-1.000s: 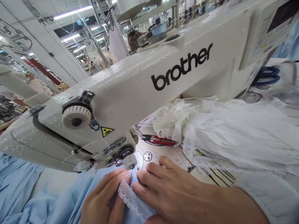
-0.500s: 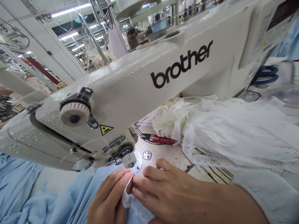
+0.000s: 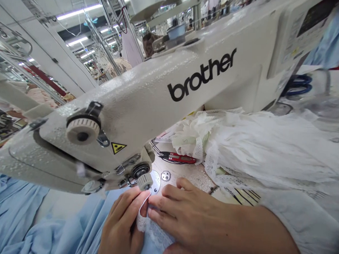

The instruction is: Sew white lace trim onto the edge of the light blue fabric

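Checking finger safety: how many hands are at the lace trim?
2: the left hand at the lace trim's left, the right hand at its right, both below the sewing machine.

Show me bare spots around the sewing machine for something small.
Two small ones: the machine bed between red snips and right hand; the pale tabletop between machine head and blue fabric, at picture left. Crowded: the right side, under white fabric, and the front, with left hand and lace.

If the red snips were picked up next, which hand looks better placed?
Probably the right hand: its fingers are nearer the red snips, just below them in the picture. The left hand is farther off and seems to pinch the lace.
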### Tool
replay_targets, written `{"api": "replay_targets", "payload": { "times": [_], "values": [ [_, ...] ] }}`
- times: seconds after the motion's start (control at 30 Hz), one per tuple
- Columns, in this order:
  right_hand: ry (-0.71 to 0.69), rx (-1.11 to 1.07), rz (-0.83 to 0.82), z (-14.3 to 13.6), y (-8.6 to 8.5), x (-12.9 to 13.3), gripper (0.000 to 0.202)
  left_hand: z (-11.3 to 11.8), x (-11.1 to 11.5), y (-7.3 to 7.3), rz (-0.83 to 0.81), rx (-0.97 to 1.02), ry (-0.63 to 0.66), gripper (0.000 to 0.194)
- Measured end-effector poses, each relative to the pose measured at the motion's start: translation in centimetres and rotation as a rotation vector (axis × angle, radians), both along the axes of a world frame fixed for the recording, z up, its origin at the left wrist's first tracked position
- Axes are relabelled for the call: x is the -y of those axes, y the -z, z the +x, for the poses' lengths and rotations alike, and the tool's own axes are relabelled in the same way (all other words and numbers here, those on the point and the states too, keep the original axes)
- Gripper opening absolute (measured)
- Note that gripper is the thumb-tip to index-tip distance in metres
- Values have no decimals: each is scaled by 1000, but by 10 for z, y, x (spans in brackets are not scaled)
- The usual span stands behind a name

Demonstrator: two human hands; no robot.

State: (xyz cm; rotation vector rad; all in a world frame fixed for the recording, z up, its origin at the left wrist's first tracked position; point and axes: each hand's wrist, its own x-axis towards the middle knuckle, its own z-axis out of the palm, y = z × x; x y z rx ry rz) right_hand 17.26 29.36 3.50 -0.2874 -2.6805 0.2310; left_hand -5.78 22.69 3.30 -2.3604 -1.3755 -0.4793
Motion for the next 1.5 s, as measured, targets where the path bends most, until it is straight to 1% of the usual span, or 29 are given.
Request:
{"api": "replay_targets", "payload": {
  "times": [0.07,0.23,0.43,0.53,0.63,0.73,0.8,0.97,1.07,1.23,1.37,1.5],
  "values": [
    [-1,6,-18,0,-1,0,49,0,0,-1,6,13,7,38],
    [5,7,-30,-1,-2,0,43,-1,1,-3,-38,11,22,33],
    [51,-27,-42,-3,2,2,34,7,1,-4,-29,117,21,23],
    [62,-35,-56,-3,3,3,31,14,1,-5,-45,204,-1,20],
    [65,-49,-77,-4,2,3,29,19,2,-6,-98,283,-44,17],
    [55,-70,-100,-5,2,1,22,22,6,-7,-145,327,-88,15],
    [46,-79,-118,-5,3,1,19,23,8,-7,-169,353,-103,15],
    [20,-133,-133,-8,8,2,29,23,12,-6,-220,418,-132,16],
    [15,-177,-130,-9,9,3,28,22,13,-5,-235,445,-142,17],
    [15,-204,-165,-9,6,3,23,22,13,-3,-253,489,-157,17],
    [10,-205,-157,-9,4,5,22,22,14,-2,-277,530,-168,18],
    [27,-203,-139,-9,1,7,24,23,18,-4,-291,598,-185,28]
  ]
}}
